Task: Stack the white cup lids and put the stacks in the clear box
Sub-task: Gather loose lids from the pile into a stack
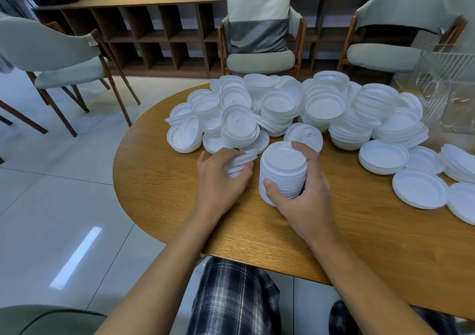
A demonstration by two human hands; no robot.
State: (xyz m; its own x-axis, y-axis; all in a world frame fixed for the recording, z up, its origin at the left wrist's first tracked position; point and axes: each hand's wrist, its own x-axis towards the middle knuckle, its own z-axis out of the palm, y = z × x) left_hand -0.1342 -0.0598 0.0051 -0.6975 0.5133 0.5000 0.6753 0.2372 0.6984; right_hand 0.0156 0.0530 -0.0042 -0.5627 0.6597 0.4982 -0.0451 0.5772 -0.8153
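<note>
A tall stack of white lids [282, 170] stands on the round wooden table [359, 231]. My right hand [303, 195] grips it, thumb on the near side and fingers round the far side. Just to its left, my left hand [221, 177] holds a small tilted bunch of lids [240, 163]. A big heap of loose and partly stacked white lids [282, 108] covers the far part of the table. The clear ribbed box [447, 87] stands at the far right, beyond the heap.
More short lid stacks [383, 157] lie at the right side of the table. Three padded chairs [259, 59] surround the table, with a low wooden shelf behind them. My plaid-trousered legs [231, 298] are under the near edge.
</note>
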